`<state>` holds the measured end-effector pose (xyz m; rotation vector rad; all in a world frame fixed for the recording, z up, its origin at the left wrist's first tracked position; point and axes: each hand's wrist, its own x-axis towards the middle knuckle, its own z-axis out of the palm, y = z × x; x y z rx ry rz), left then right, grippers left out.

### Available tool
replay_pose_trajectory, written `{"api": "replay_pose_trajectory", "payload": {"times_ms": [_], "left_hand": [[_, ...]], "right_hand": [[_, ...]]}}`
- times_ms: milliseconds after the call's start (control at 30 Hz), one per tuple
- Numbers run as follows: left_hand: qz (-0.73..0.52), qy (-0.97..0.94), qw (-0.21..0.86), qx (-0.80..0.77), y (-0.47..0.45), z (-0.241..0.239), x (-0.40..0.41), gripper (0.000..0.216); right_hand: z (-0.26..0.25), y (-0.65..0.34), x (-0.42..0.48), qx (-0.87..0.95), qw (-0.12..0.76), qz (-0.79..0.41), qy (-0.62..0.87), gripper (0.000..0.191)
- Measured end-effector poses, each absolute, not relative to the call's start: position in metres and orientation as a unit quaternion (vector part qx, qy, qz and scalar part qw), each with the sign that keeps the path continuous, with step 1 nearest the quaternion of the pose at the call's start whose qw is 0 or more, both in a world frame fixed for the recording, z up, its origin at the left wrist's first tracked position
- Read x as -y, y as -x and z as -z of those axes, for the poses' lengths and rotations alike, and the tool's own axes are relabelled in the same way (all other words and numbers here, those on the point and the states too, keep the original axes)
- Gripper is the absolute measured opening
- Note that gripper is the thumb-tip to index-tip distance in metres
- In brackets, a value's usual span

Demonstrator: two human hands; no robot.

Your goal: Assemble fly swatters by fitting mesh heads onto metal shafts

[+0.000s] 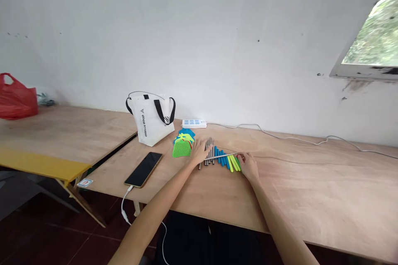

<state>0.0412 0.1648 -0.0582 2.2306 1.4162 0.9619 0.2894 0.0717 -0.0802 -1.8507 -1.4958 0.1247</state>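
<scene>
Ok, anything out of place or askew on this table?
One metal rod lies crosswise over the blue and green handles, held at its end by the right hand; the phone sits near the table edge.

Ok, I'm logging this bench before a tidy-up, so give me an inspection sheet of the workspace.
Surface: plywood table.
Work things: rods, blue and green handles, mesh heads, side by side.
Clutter: tote, phone.
Hands: left hand flat on the rods; right hand pinches one rod.
Cables: phone lead hangs off the edge; power strip, its cord runs right.
Surroundings: red bag on second table, window, wall.
</scene>
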Motion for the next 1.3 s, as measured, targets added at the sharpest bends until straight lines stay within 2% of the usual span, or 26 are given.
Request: {"api": "replay_pose_trajectory", "payload": {"times_ms": [100, 200, 333, 600, 767, 933, 1100, 1200, 1300], "left_hand": [[-0.282, -0.822, 0.170, -0.465, -0.032, 0.063, -0.148, 0.067], [-0.248, -0.853, 0.128, -0.441, -0.029, 0.062, -0.134, 0.064], [-0.262, -0.861, 0.097, -0.426, -0.033, 0.056, -0.122, 0.043], [-0.255, -0.883, 0.103, -0.380, -0.029, 0.052, -0.119, 0.033], [-0.291, -0.855, 0.154, -0.401, -0.029, 0.057, -0.130, 0.037], [-0.369, -0.813, 0.182, -0.413, -0.034, 0.056, -0.137, 0.031], [-0.403, -0.795, 0.167, -0.422, -0.025, 0.049, -0.129, 0.046], [-0.366, -0.842, 0.157, -0.364, -0.006, 0.042, -0.121, 0.044], [-0.273, -0.906, 0.146, -0.288, 0.014, 0.040, -0.116, 0.037]], "right_hand": [[0.079, -0.288, -0.072, 0.590, 0.366, -0.047, 0.718, 0.037], [0.078, -0.285, -0.070, 0.609, 0.357, -0.047, 0.707, 0.037], [0.077, -0.283, -0.067, 0.635, 0.338, -0.040, 0.693, 0.039], [0.076, -0.283, -0.065, 0.644, 0.306, -0.017, 0.701, 0.038], [0.077, -0.284, -0.063, 0.621, 0.304, 0.006, 0.723, 0.039], [0.076, -0.280, -0.062, 0.628, 0.305, 0.000, 0.716, 0.039], [0.072, -0.287, -0.058, 0.618, 0.306, -0.010, 0.724, 0.043], [0.068, -0.295, -0.053, 0.619, 0.289, -0.016, 0.730, 0.043], [0.065, -0.299, -0.049, 0.622, 0.269, -0.021, 0.735, 0.044]]}}
